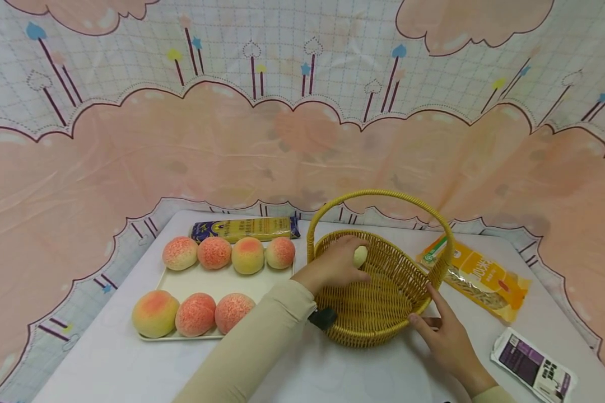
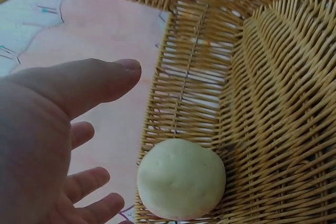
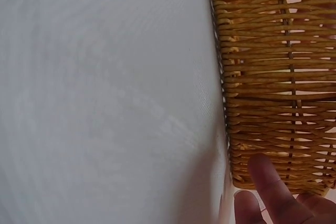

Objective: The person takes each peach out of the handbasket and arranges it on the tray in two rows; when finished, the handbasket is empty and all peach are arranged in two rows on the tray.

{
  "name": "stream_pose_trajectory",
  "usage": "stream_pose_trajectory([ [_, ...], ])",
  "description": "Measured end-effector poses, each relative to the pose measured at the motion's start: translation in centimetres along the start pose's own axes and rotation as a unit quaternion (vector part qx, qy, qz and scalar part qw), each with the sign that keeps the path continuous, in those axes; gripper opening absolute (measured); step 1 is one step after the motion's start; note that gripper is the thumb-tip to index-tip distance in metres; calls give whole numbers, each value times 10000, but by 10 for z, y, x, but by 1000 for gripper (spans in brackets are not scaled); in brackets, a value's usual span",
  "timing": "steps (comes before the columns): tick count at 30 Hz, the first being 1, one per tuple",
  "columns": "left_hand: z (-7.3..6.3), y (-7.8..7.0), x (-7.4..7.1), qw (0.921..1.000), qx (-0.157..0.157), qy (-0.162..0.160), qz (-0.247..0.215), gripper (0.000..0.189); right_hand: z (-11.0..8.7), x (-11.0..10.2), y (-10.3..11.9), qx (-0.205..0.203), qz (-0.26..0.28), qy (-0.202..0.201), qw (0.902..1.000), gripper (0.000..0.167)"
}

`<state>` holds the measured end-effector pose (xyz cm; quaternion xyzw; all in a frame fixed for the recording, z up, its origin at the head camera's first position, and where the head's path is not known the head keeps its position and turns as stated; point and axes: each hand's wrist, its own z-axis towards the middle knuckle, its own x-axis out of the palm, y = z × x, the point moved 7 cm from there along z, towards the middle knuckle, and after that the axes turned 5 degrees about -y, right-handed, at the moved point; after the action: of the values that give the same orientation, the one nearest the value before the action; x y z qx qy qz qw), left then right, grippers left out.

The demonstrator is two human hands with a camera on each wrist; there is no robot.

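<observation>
A wicker basket (image 1: 370, 302) with a tall arched handle stands on the table. My left hand (image 1: 338, 263) reaches inside it, fingers spread and thumb extended in the left wrist view. Beside those fingers lies a pale peach (image 2: 181, 179), against the basket's inner wall and apart from the hand. My right hand (image 1: 446, 338) holds the basket at its right rim, near the foot of the handle. In the right wrist view its fingers (image 3: 270, 182) touch the outer weave. More peaches (image 1: 214, 253) sit in two rows on a cream tray (image 1: 191, 284), left of the basket.
Behind the tray lies a long noodle packet (image 1: 247, 228) in blue and yellow. An orange food packet (image 1: 484, 280) is on the table right of the basket, and a purple and white pouch (image 1: 534, 364) lies nearer the front. A patterned curtain (image 1: 282, 151) closes off the back.
</observation>
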<state>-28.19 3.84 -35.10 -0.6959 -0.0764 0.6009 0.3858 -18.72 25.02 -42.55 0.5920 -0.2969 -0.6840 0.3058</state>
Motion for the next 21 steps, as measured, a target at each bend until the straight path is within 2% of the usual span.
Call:
stream_pose_trajectory([
  [7,16,9,3,9995,-207,-39,-231,71,1,1,-4,98,45,39,9999,79],
  [13,22,23,8,9979,-458,-86,-450,69,1,1,-3,110,97,27,9999,79],
  [16,24,28,10,9978,-547,-110,-365,68,1,1,-3,118,96,13,9999,79],
  [21,24,27,10,9986,-506,-115,-52,68,1,0,-4,151,124,28,9998,79],
])
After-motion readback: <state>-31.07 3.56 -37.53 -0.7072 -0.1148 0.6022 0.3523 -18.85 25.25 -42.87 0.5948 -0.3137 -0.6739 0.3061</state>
